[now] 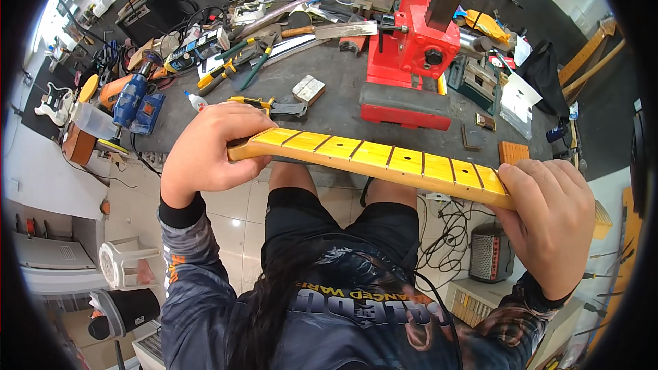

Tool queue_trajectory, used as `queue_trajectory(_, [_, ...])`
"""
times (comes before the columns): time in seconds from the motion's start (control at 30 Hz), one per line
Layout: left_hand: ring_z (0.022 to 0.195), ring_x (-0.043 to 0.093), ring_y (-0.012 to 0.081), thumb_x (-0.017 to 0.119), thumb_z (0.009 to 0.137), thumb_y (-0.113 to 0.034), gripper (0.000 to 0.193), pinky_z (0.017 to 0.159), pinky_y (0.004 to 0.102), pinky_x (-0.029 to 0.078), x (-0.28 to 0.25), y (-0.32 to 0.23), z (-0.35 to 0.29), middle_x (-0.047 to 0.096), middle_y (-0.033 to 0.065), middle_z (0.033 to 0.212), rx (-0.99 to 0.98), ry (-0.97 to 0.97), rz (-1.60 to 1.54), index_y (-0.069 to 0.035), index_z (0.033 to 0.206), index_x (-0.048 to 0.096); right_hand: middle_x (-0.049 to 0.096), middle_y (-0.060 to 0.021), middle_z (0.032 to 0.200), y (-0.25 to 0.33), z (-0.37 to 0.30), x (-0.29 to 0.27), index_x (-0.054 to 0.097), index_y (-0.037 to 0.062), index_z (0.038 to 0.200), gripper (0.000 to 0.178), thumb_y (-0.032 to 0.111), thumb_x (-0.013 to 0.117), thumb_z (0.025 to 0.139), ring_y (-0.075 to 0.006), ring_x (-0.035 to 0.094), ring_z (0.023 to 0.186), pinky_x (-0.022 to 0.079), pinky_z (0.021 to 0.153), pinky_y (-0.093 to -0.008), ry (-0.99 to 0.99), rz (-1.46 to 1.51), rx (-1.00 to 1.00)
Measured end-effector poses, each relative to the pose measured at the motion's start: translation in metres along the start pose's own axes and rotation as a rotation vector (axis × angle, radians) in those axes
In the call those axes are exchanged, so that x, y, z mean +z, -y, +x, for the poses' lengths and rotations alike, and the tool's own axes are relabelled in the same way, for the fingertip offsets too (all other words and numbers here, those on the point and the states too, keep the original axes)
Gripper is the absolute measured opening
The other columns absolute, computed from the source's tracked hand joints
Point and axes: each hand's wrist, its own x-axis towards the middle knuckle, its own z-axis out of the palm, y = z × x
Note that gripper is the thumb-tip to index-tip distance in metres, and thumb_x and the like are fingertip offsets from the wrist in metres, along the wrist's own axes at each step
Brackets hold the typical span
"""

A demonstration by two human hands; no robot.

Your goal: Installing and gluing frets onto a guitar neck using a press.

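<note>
A guitar neck (pixel 373 155) with a glossy yellow fretboard, metal frets and dark dot inlays spans the space in front of me, above my lap and the bench's near edge. Its fretboard faces up, and it slants slightly down toward the right. My left hand (pixel 223 149) is closed round its left end, thumb along the near side, so that end is mostly hidden. Round the other end wrap the fingers of my right hand (pixel 548 212), covering whatever lies beyond the last visible frets.
A red cast press (pixel 411 62) stands on the dark workbench (pixel 329 82) beyond the neck. Pliers (pixel 257 65), a yellow clamp (pixel 264 105), a small block (pixel 308 89) and a blue bench vise (pixel 137 99) lie farther left. Cables (pixel 449 233) and an amplifier (pixel 491 252) sit on the floor.
</note>
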Motion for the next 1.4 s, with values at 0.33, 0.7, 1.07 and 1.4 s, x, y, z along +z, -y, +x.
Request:
queue_trajectory(0.33, [0.108,0.079,0.0441,0.081,0.072,-0.018,0.048,0.102,0.0483,0.059,-0.007,0.002,-0.006,0.085,0.0204,0.116,-0.091,0.07,0.018,0.004,0.114,0.082,0.079,-0.0163,0.107,0.004,0.002,0.0,0.073,-0.0006,0.117,0.051,0.015,0.094,0.074,-0.0385,0.074,0.091,0.057,0.08,-0.0487,0.026,0.027,-0.001])
queue_trajectory(0.7, [0.109,0.081,0.0433,0.081,0.072,-0.019,0.049,0.104,0.048,0.058,-0.007,0.003,-0.011,0.085,0.0209,0.117,-0.134,0.076,0.015,0.005,0.115,0.083,0.077,-0.0129,0.098,0.006,0.009,0.005,0.076,-0.0001,0.111,0.042,0.02,0.091,0.077,-0.0318,0.078,0.087,0.06,0.078,-0.0448,-0.02,-0.013,-0.032])
queue_trajectory(1.07, [0.109,0.08,0.0439,0.081,0.072,-0.019,0.048,0.103,0.0473,0.058,-0.006,0.004,-0.011,0.085,0.0211,0.118,-0.141,0.076,0.009,0.005,0.113,0.082,0.077,-0.0128,0.097,0.007,0.01,0.007,0.077,0.0001,0.111,0.039,0.02,0.09,0.08,-0.0313,0.079,0.087,0.061,0.079,-0.0446,-0.005,-0.016,-0.03])
queue_trajectory(1.4, [0.111,0.08,0.0432,0.081,0.073,-0.018,0.046,0.104,0.0481,0.058,-0.004,0.006,-0.013,0.085,0.0206,0.119,-0.116,0.058,0.025,0.004,0.113,0.082,0.079,-0.017,0.107,0.005,0.007,0.01,0.075,-0.0016,0.119,0.054,0.015,0.095,0.072,-0.0382,0.075,0.092,0.058,0.082,-0.0487,0.029,0.024,-0.024])
